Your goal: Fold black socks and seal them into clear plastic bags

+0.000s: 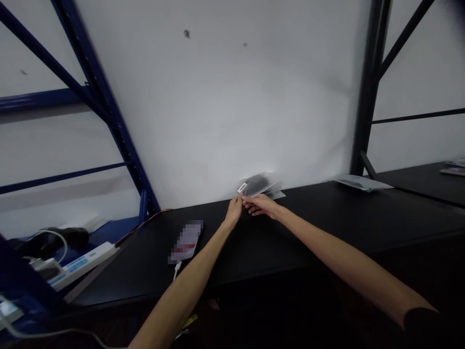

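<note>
Near the back edge of the black table [269, 242], both hands meet at the lower left corner of a clear plastic bag [258, 184] with something dark inside. A small white label [241, 188] with dark print shows at that corner. My left hand [234, 211] is closed, its fingertips pinched at the corner. My right hand [263, 204] pinches the same corner with thumb and forefinger, its other fingers curled loosely below. More clear bags [278, 194] lie behind and to the right of it, near the white wall.
A phone [187, 241] with a white cable lies left of my left forearm. Farther left are a white power strip [85, 262] and a dark item [61, 240] on a blue shelf. Flat plastic packages [363, 182] lie at the right, beside a black post [365, 97].
</note>
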{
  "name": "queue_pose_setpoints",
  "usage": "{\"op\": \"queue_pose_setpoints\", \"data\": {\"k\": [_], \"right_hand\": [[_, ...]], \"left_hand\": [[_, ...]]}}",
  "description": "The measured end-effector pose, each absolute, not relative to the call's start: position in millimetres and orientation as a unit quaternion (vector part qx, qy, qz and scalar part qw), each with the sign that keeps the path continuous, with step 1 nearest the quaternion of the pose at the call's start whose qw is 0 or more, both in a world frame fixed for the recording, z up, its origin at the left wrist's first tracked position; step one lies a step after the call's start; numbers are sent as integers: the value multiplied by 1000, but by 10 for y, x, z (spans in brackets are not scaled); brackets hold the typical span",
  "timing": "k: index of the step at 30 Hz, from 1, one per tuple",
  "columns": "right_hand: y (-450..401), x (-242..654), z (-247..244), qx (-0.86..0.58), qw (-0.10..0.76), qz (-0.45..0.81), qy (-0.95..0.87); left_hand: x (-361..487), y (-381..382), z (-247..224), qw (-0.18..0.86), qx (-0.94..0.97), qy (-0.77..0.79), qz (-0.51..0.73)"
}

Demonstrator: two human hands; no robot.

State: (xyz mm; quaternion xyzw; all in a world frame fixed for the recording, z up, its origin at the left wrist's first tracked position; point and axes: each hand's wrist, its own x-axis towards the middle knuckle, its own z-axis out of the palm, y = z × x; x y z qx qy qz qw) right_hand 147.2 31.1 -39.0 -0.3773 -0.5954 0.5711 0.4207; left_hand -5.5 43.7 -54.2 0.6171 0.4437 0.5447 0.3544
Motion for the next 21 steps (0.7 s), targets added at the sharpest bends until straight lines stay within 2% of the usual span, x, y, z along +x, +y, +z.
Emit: {"op": "queue_pose_setpoints", "data": {"k": [7,16,21], "right_hand": [[353,1493,-391,-351,406,593,-600],[288,1425,-340,-388,442,559,-583],[307,1447,-308,-391,463,561,-564]], "left_hand": [[-92,468,-580,365,632,429,532],[-77,511,-602,341,631,434,545],[1,484,-545,380,611,396,571]]}}
